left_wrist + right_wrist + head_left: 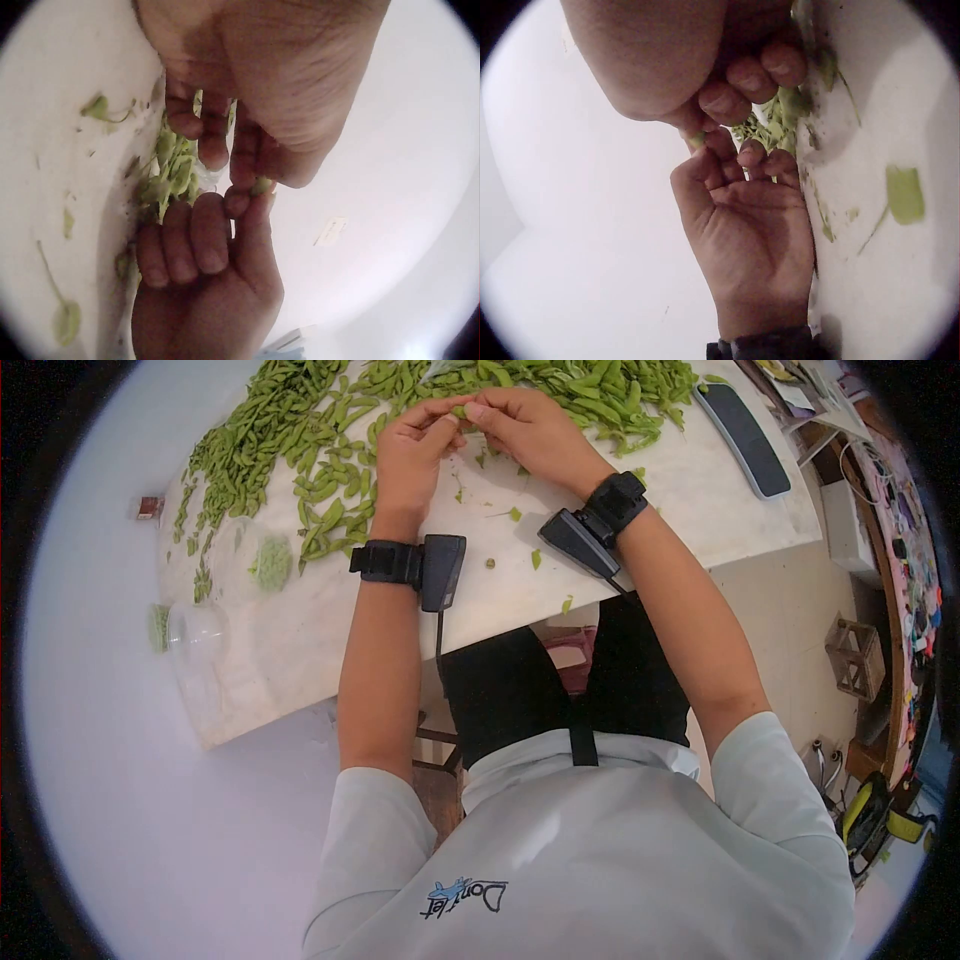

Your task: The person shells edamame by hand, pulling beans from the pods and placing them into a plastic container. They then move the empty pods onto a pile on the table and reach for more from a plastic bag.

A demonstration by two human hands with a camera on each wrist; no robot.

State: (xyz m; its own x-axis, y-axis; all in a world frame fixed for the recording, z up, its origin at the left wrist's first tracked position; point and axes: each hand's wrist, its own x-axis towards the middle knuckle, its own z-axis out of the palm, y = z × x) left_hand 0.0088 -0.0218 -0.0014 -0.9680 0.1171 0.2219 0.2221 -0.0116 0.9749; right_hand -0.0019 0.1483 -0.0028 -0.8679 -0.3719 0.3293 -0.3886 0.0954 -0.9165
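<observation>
Both hands meet over the table's far part, fingertips together around one small green pod (459,411). The left hand (408,458) pinches it between thumb and forefinger; the right hand (540,438) pinches it from the other side. In the left wrist view a bit of the pod (261,186) shows between the fingertips, most of it covered. The right wrist view shows the same green bit (697,140) between the two thumbs. Beyond the hands lies a wide pile of green pods (610,395).
A loose band of pods (240,465) runs down the left of the white table (290,660). Near the left edge are a clear container (200,632) and a green heap (271,563). A phone (743,440) lies right; leaf scraps (515,514) lie near the wrists.
</observation>
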